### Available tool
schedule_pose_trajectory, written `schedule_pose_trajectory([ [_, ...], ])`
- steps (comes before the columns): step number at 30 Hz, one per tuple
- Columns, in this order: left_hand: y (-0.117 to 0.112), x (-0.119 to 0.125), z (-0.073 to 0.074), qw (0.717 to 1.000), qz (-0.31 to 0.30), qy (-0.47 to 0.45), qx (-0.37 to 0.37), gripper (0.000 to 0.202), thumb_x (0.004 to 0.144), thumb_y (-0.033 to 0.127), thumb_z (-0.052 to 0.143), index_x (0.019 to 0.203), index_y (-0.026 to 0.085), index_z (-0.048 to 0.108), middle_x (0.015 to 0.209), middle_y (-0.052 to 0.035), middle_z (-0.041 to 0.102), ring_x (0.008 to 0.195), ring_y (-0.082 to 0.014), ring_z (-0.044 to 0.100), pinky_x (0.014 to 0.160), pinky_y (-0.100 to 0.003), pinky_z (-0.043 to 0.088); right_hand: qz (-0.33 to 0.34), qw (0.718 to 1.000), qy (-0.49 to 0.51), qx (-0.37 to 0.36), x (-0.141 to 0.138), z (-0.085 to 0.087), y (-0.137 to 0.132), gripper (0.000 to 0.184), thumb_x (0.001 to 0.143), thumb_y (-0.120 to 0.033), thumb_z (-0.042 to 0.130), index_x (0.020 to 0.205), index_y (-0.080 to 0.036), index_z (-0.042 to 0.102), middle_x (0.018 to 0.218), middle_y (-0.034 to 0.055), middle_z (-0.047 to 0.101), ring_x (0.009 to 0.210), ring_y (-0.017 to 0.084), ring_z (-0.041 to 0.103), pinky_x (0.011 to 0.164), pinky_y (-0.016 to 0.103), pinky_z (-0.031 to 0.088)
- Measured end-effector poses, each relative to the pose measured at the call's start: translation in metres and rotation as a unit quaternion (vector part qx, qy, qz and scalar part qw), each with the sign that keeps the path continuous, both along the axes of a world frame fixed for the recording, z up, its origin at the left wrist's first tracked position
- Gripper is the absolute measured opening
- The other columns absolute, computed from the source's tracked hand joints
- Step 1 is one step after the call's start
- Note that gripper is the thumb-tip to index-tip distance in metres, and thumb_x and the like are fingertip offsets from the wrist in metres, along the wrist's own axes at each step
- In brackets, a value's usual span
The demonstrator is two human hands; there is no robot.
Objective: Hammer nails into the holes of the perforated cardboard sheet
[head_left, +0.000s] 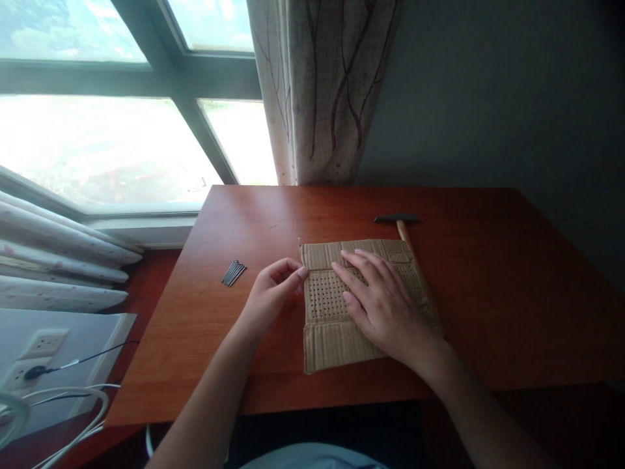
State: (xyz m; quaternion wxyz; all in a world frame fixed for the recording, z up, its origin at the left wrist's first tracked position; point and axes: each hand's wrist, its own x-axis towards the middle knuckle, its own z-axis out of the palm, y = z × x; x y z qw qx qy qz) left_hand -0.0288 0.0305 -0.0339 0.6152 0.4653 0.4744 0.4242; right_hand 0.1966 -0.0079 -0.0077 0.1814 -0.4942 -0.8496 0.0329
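Observation:
A piece of brown cardboard (336, 348) lies on the wooden table, with a band of small punched holes across its middle. My left hand (273, 286) is closed at its left edge, thumb and index finger pinching the border; the other fingertips are partly hidden. Flat on top of the cardboard rests my right hand (383, 299), fingers spread, covering part of the holes. A hammer (404, 229) with a dark head and wooden handle lies along the cardboard's right edge, its lower handle partly out of sight. Left of my left hand is a small bunch of nails (234, 273).
The reddish-brown table (488, 280) stands beside a window (97, 143) at the left. A patterned curtain (327, 91) hangs behind the table's far edge. Wall sockets (46, 343) and white cables (92, 417) are at the lower left.

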Motion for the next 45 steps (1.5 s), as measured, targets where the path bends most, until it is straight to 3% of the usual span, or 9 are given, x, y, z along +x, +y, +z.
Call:
schedule_pose_trajectory([
  [5,0.001,-0.018,0.01,0.993,0.06,0.085,0.057,0.028,0.083,0.041,0.075,0.074,0.017,0.066,0.069,-0.0008,0.063,0.067,-0.0137,0.054,0.067,-0.025,0.044,0.004,1.0,-0.005,0.006,0.0,0.001,0.001,0.046,0.104,-0.028,0.044,0.147,-0.017,0.058,0.153,0.0127,0.053,0.142,0.031,0.045,0.119,0.056,0.039],
  [11,-0.003,-0.074,0.012,0.951,0.139,0.261,0.093,0.026,0.082,0.044,0.073,0.085,0.018,0.07,0.079,-0.0036,0.071,0.076,-0.0189,0.064,0.072,-0.028,0.049,0.012,1.0,0.001,0.001,0.001,0.008,0.003,0.043,0.103,-0.026,0.047,0.142,-0.016,0.061,0.151,0.0141,0.056,0.141,0.031,0.047,0.118,0.056,0.041],
  [13,-0.004,-0.093,0.011,0.913,0.158,0.36,0.107,0.027,0.083,0.046,0.07,0.089,0.019,0.071,0.084,-0.0045,0.073,0.079,-0.0211,0.066,0.073,-0.03,0.049,0.016,1.0,0.008,-0.001,0.002,0.009,0.004,0.042,0.102,-0.026,0.049,0.14,-0.015,0.062,0.15,0.0152,0.056,0.141,0.032,0.047,0.117,0.056,0.042],
  [16,-0.007,-0.11,0.01,0.821,0.17,0.533,0.114,0.026,0.085,0.045,0.063,0.092,0.022,0.072,0.084,-0.0039,0.073,0.077,-0.0224,0.067,0.071,-0.032,0.046,0.018,1.0,0.023,0.008,0.004,0.01,0.006,0.039,0.101,-0.026,0.051,0.135,-0.014,0.065,0.149,0.0165,0.057,0.139,0.033,0.049,0.116,0.056,0.044],
  [18,-0.007,-0.114,0.01,0.786,0.165,0.585,0.111,0.025,0.086,0.045,0.06,0.092,0.023,0.071,0.085,-0.0039,0.074,0.077,-0.023,0.068,0.069,-0.032,0.044,0.017,0.999,0.034,0.015,0.006,0.011,0.007,0.037,0.101,-0.025,0.052,0.133,-0.016,0.067,0.147,0.0163,0.058,0.138,0.033,0.05,0.114,0.058,0.045],
  [32,-0.001,-0.113,0.001,0.761,0.131,0.627,0.105,0.027,0.088,0.045,0.058,0.099,0.023,0.071,0.096,-0.0065,0.075,0.084,-0.0251,0.071,0.069,-0.033,0.043,0.014,0.997,0.048,0.054,0.011,0.01,0.005,0.033,0.101,-0.02,0.052,0.13,-0.014,0.066,0.144,0.016,0.06,0.136,0.031,0.052,0.113,0.054,0.048],
  [45,-0.004,-0.106,0.0,0.763,0.109,0.621,0.142,0.026,0.091,0.045,0.057,0.097,0.023,0.07,0.095,-0.0051,0.073,0.08,-0.0225,0.069,0.067,-0.031,0.042,0.009,0.997,0.054,0.05,0.016,0.013,0.003,0.033,0.101,-0.02,0.052,0.132,-0.015,0.065,0.142,0.0154,0.061,0.134,0.031,0.054,0.112,0.055,0.049],
])
